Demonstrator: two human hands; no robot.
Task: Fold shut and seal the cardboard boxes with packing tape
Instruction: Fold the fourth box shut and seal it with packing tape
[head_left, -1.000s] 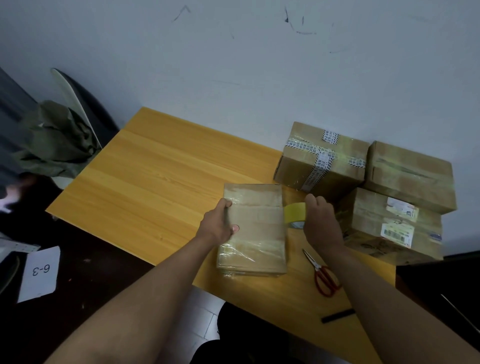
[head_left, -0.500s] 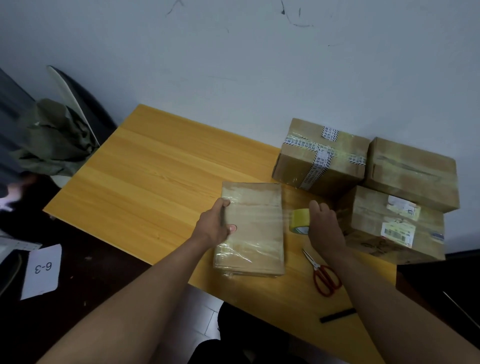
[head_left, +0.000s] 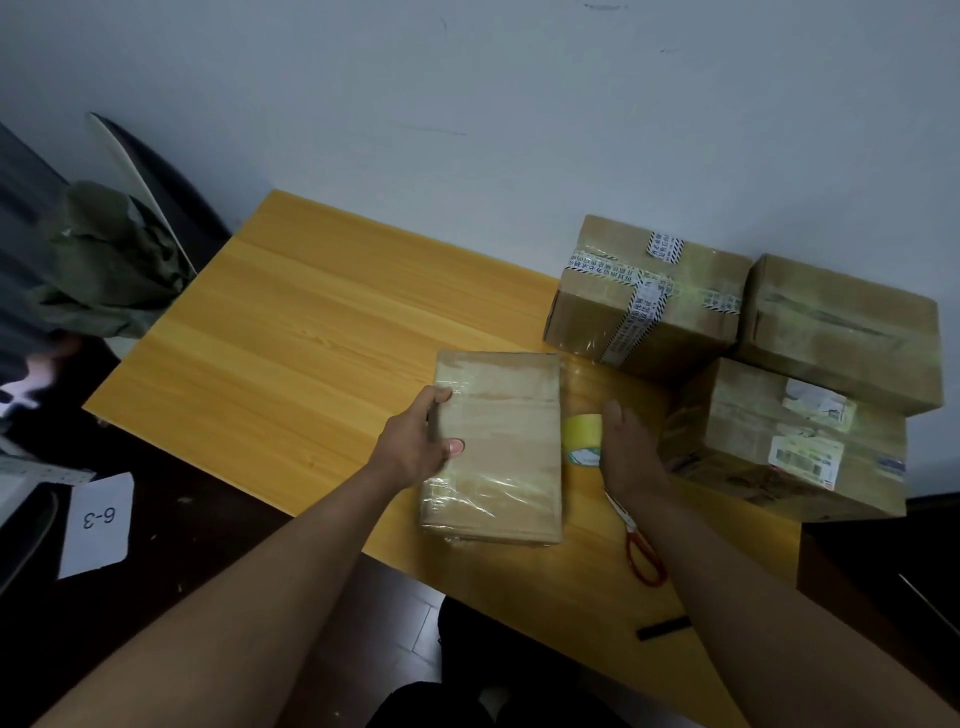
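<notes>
Cardboard boxes numbered four on your wooden worktop (head_left: 291, 332), one flat box (head_left: 498, 452) gripped at its left edge by your left hand (head_left: 415, 447), three stacked boxes (head_left: 769, 364) just right, your right hand (head_left: 626, 452) holding one yellow tape roll (head_left: 583, 440), one pair of red scissors (head_left: 641, 545) nearby.

A plain grey-white wall (head_left: 467, 104) with a few faint scuffs runs behind a yellow wooden table (head_left: 291, 332). Left of the table stands a dark chair (head_left: 156, 182) draped with green cloth (head_left: 109, 260). On the dark floor (head_left: 197, 545) lies a paper sheet (head_left: 96, 525) marked 6-3.
</notes>
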